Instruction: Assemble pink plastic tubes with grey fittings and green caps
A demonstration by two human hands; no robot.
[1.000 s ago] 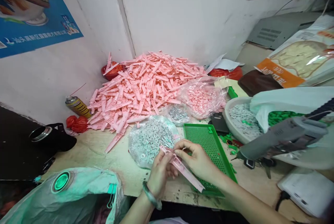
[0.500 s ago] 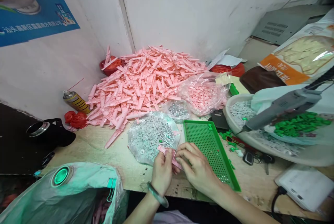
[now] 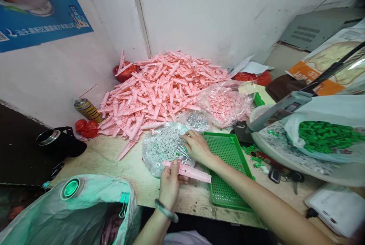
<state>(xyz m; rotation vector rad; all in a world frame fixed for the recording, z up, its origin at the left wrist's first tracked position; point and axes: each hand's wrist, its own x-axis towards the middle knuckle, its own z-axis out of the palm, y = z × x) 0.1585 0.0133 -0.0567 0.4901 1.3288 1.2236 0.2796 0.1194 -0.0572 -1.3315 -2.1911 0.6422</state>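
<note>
My left hand [image 3: 170, 179] is closed around the narrow end of a long pink plastic piece [image 3: 195, 173], a tapered half-shell with small holes. The piece's wide end points right, over the edge of the green tray. My right hand [image 3: 198, 148] reaches over a clear plastic bag [image 3: 148, 159] spread flat on the table. Its bent fingers are a little apart, and nothing shows in them. Just below those fingers lie metal pins [image 3: 184, 153], beside a heap of small grey plastic parts [image 3: 164, 144]. Whether the fingertips touch the parts cannot be made out.
A large pile of pink pieces [image 3: 159, 89] lies against the wall. Right of my hands is a perforated green tray [image 3: 228, 161]. A grey electric screwdriver [image 3: 279, 112] hangs over a white basin [image 3: 299, 169]. An open sack [image 3: 94, 195] stands at the front left.
My right hand has let go of the pink piece and moved up to the grey parts and pins. The piece now lies extended rightward in my left hand. The screwdriver has swung.
</note>
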